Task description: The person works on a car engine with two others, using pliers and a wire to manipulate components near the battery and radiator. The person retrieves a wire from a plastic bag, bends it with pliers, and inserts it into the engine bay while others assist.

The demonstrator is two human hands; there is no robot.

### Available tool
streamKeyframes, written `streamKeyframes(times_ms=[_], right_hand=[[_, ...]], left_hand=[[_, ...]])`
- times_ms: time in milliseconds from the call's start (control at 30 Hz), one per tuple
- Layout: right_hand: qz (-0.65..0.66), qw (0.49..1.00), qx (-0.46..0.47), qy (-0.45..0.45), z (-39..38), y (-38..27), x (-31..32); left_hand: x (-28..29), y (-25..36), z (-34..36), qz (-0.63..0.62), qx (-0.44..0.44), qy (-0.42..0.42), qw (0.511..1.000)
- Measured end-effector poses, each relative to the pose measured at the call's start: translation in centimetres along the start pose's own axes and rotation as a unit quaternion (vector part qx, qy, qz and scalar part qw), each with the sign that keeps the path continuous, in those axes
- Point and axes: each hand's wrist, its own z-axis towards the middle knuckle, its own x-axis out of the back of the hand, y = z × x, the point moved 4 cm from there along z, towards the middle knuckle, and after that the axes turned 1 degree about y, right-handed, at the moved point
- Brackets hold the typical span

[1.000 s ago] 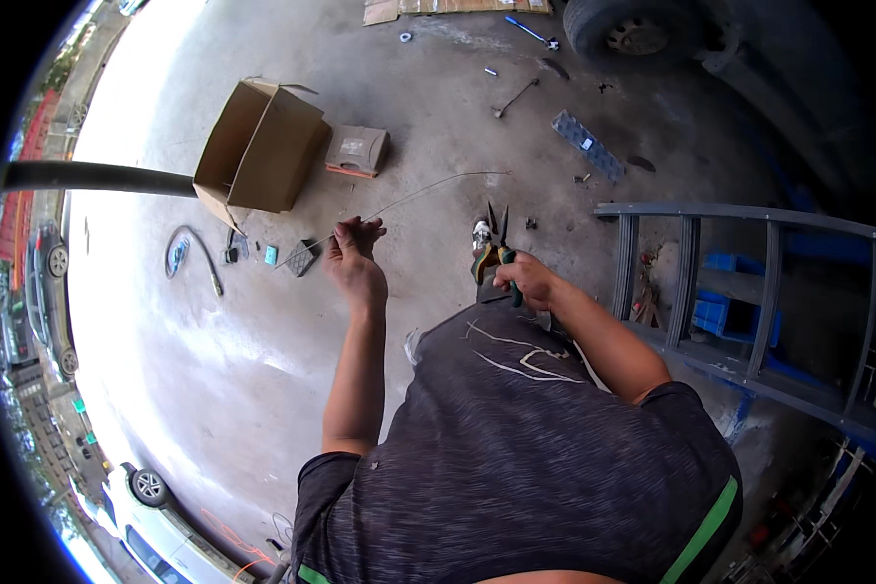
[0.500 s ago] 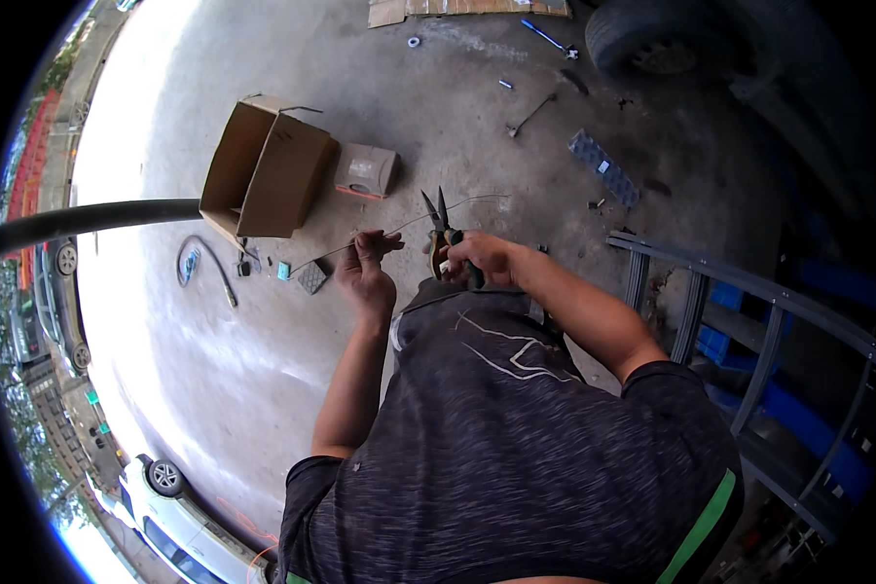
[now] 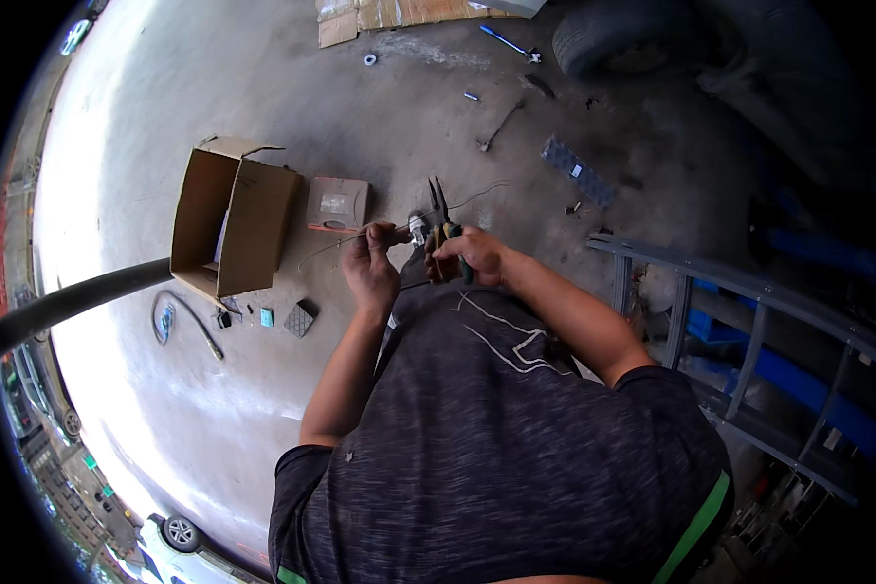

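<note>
My left hand (image 3: 371, 274) pinches a thin bent wire (image 3: 487, 190) that stretches out to both sides. Close beside it, my right hand (image 3: 472, 257) is wrapped round the green-and-yellow handles of the long-nose pliers (image 3: 440, 202), their jaws pointing away from me and nearly together. The wire crosses at the pliers; I cannot tell whether the jaws grip it. My shoe (image 3: 418, 227) shows just beyond my hands.
A cardboard box (image 3: 253, 224) and grey case (image 3: 339, 201) lie ahead-left, near a hose (image 3: 200, 325) and pole (image 3: 88, 300). A ladder (image 3: 735, 276) is at right, a vehicle tire (image 3: 594, 47) top right. Small tools and parts are scattered on the concrete floor (image 3: 204, 409).
My right hand has moved left with the pliers, close to my left hand and the wire. The pliers' jaws have narrowed. The whole view has shifted slightly.
</note>
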Motion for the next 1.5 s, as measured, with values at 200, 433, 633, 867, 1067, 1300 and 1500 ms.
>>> streamKeyframes(times_ms=[200, 433, 633, 867, 1067, 1300, 1500], right_hand=[[0.011, 0.988, 0.083, 0.128, 4.4, -2.7, -2.0], [-0.020, 0.963, 0.097, 0.250, 8.5, -3.8, 2.6], [0.103, 0.942, 0.055, 0.314, 11.4, -4.4, 6.1], [0.135, 0.966, 0.058, 0.213, 11.0, -6.9, 5.6], [0.145, 0.956, 0.112, 0.231, 11.9, -8.9, 6.0], [0.186, 0.967, 0.123, 0.120, 11.9, -13.0, 6.5], [0.283, 0.943, 0.123, -0.123, 8.3, -19.0, 4.1]], left_hand=[[0.3, -1.3, 7.0, 0.009, 0.026, -0.070, 0.997], [-3.0, -8.8, 13.9, 0.034, 0.088, -0.142, 0.985], [-6.8, -12.6, 17.8, 0.044, 0.144, -0.207, 0.967], [-8.5, -11.2, 21.9, -0.113, 0.214, -0.186, 0.952], [-8.6, -10.3, 25.1, -0.168, 0.239, -0.173, 0.941], [-10.2, -10.1, 26.0, -0.235, 0.300, -0.140, 0.914], [-12.9, -13.5, 26.6, -0.418, 0.511, -0.088, 0.746]])
